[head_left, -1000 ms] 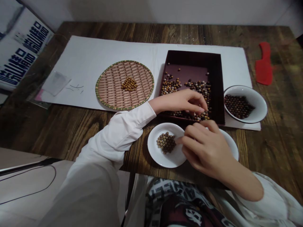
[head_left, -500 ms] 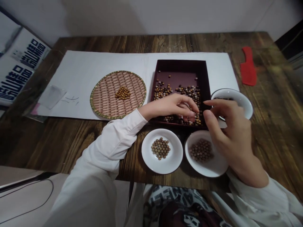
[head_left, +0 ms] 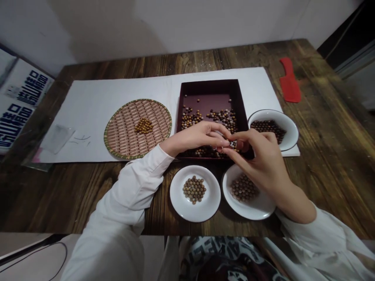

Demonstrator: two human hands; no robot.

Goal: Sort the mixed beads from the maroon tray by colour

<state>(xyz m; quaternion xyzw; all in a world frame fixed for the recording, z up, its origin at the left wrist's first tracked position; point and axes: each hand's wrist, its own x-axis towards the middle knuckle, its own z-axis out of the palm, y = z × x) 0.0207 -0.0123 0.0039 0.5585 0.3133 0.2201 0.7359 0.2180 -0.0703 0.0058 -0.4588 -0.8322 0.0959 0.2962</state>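
Both my hands meet above the front of a dark maroon box [head_left: 211, 89] that holds many loose brown, yellow and pale beads [head_left: 224, 114]. My left hand [head_left: 202, 136] is closed, its fingers curled; whatever they hold is hidden. My right hand [head_left: 259, 156] reaches in from the right, closed, its thumb and forefinger pinched at the left fingertips. I cannot make out what is between them. Below the hands are a white dish [head_left: 176, 201] of greenish-brown beads [head_left: 194, 189] and a second white dish [head_left: 260, 212] of brown beads [head_left: 244, 188], partly under my right hand.
A round woven tray [head_left: 123, 128] with a small heap of yellow beads [head_left: 143, 126] lies left of the box. At right stands a white bowl [head_left: 290, 130] of dark beads [head_left: 269, 129]. Beyond it lies a red comb-like piece [head_left: 290, 84]. White board [head_left: 88, 93] lies beneath tray and box.
My right hand has moved left from over the bowl side to the left fingertips, and its fingers have closed in. More of the dark beads in the bowl shows. The camera view has shifted.
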